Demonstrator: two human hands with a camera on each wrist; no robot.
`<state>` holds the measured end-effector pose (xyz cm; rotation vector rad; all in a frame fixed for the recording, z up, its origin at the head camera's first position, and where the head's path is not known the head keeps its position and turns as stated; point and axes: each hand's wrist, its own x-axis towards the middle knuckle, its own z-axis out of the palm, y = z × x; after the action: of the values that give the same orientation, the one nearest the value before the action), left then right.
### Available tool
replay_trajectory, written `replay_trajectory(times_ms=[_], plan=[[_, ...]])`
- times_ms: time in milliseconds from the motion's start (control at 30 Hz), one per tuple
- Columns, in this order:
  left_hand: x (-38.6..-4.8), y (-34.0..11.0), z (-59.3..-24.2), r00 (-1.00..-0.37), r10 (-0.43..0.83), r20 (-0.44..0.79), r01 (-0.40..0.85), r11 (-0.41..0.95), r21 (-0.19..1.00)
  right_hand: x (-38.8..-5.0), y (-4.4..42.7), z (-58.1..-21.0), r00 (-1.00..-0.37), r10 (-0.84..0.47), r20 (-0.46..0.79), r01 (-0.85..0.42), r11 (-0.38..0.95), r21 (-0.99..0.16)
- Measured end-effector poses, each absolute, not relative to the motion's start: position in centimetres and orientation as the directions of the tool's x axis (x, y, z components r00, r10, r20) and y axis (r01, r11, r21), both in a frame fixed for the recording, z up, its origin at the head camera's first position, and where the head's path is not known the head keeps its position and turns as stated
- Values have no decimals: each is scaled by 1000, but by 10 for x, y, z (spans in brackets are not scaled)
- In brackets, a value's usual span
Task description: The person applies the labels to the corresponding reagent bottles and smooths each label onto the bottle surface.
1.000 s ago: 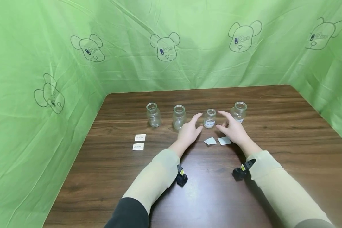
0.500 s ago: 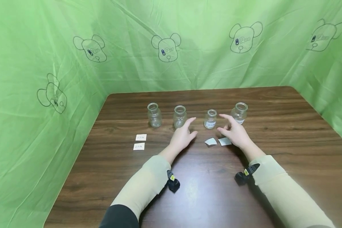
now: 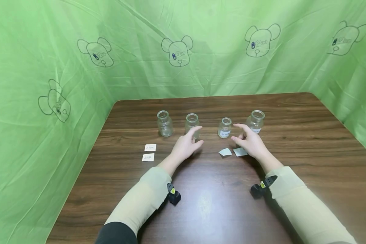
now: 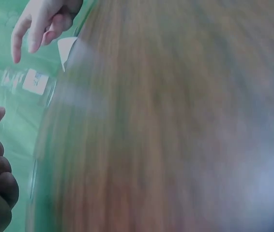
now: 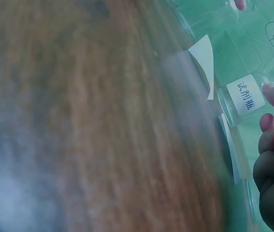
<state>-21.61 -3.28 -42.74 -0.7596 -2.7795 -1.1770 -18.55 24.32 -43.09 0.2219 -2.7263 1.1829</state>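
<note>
My left hand point(image 3: 186, 146) hovers in front of the second glass jar point(image 3: 192, 120) from the left and partly hides it. Its thumb and index finger are spread, with nothing between them. To the right stands a small glass bottle point(image 3: 224, 127), upright, bearing a white handwritten label point(image 5: 246, 94). Just right of this bottle is my right hand point(image 3: 252, 142), thumb and index finger apart and holding nothing. Behind that hand stands a wider labelled jar point(image 3: 257, 118), its lower part hidden. In the left wrist view, the small bottle point(image 4: 33, 83) appears between both hands.
Another clear glass jar point(image 3: 165, 124) stands at the left of the row. Two handwritten labels point(image 3: 150, 147) lie on the dark wooden table point(image 3: 213, 189) at left. Two pale paper pieces, one curled point(image 3: 225, 152) and one flatter point(image 3: 240, 151), lie before the small bottle.
My left hand has moved left, away from the small bottle to in front of the second jar. The right hand has barely moved. The jars and papers stay in place.
</note>
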Motion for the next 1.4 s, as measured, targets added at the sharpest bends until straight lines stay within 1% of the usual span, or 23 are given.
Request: replay_trajectory(times_ms=[233, 433, 567, 1000, 1233, 1400], plan=[[-218, -52, -427, -885, 418, 207, 446, 633, 632, -181, 243, -431, -980, -91, 179, -191, 690, -698], [-217, -70, -427, -874, 427, 232, 474, 644, 601, -179, 243, -430, -982, -95, 165, -185, 690, -700], [-217, -81, -426, -875, 422, 237, 471, 628, 619, -179, 244, -431, -981, -100, 168, -190, 687, -702], [-221, -114, -433, -912, 313, 264, 407, 623, 668, -177, 247, -433, -982, -99, 161, -184, 680, -709], [-220, -126, -433, -936, 258, 240, 351, 631, 692, -176, 247, -433, -984, -103, 148, -178, 679, -712], [-222, -132, -434, -933, 245, 264, 361, 629, 689, -175, 250, -435, -982, -108, 153, -185, 685, -705]])
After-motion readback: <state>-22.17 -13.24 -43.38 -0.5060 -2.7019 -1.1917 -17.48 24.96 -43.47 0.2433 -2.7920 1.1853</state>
